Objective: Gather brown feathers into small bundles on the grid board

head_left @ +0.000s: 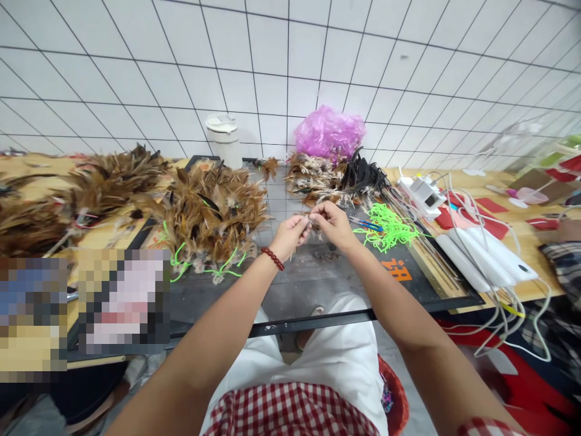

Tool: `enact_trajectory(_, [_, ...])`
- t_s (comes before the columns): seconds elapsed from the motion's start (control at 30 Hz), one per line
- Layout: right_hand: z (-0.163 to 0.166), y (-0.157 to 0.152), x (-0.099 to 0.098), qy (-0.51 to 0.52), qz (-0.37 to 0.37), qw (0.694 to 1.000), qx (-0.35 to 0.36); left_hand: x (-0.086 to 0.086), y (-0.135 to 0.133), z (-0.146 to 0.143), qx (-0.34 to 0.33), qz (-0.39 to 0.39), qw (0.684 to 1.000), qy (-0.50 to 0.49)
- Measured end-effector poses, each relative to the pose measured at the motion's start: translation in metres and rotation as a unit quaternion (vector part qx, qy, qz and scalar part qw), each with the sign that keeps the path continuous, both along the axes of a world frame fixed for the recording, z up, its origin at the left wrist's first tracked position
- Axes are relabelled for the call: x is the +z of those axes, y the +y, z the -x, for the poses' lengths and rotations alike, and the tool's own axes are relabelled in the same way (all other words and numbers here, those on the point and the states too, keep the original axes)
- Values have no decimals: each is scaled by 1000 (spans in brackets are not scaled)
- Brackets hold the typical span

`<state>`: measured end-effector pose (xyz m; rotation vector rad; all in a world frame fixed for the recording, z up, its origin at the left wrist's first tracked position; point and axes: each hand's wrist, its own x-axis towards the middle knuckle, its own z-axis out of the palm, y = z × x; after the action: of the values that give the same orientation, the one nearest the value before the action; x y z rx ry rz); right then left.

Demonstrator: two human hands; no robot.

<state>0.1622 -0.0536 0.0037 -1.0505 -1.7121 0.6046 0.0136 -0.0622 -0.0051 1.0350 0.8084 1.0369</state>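
Observation:
My left hand point(293, 234), with a dark red bead bracelet point(273, 258) on the wrist, is pinched closed around a small bunch of feathers. Right against it, my right hand point(333, 223) pinches the same feathers, which are mostly hidden by the fingers. Both hands hover above the dark mat on the table. To the left lies a big pile of brown feathers point(218, 212) with bright green strings point(229, 266) at its front edge. A heap of green string point(389, 227) and blue-handled scissors point(367, 224) lie right of my right hand.
Behind my hands are pale and black feather bunches point(363, 175), a pink plastic bag point(329, 134) and a white lidded cup point(224, 139). White power strips point(422, 195) with looping cables and a white box-like device point(494, 257) lie right. More feathers point(113, 178) are at left.

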Motion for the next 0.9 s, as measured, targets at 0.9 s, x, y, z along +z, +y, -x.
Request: enact_trajectory(0.9, [-6, -2, 2, -32, -29, 999, 17, 2, -2, 3, -46, 32, 998, -33])
